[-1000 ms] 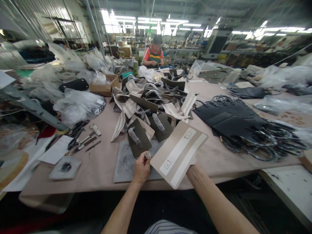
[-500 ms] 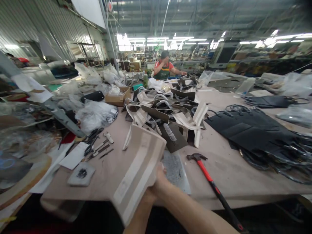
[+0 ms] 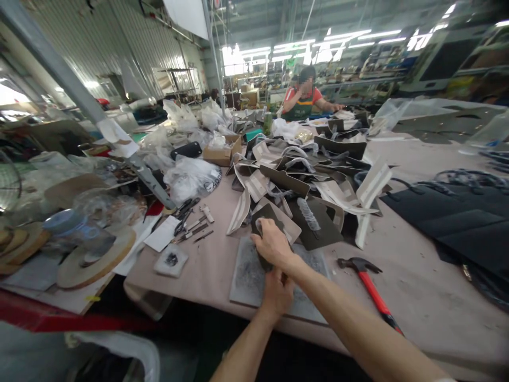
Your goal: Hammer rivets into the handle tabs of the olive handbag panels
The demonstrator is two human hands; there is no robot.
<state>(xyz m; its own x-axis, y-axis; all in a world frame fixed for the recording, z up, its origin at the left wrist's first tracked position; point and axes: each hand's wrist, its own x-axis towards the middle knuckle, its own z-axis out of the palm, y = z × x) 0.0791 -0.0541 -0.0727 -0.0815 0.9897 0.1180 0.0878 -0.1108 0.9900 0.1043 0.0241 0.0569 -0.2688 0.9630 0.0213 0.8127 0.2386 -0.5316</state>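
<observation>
My right hand (image 3: pixel 272 245) lies curled over a dark olive bag panel (image 3: pixel 263 216) that rests on a grey work slab (image 3: pixel 246 278) at the table's near edge. Just below it, my left hand (image 3: pixel 278 296) is closed at the panel's near end, with its fingertips partly hidden under my right wrist. A heap of beige and olive panels (image 3: pixel 302 185), some with wrapped handles, lies right behind the slab. To the right of my hands a red-handled hammer (image 3: pixel 371 291) lies on the table.
Scissors and small hand tools (image 3: pixel 191 220) lie left of the slab beside a white paper and a small grey pad (image 3: pixel 170 260). Plastic bags and a cardboard box (image 3: pixel 220 154) fill the left. Black bags (image 3: pixel 449 223) cover the right. Another person (image 3: pixel 304 98) works at the far end.
The large beige panel that my right hand held has swung left and left my hands. The hammer now lies on the table. Both hands have come onto the dark panel; my view has turned left.
</observation>
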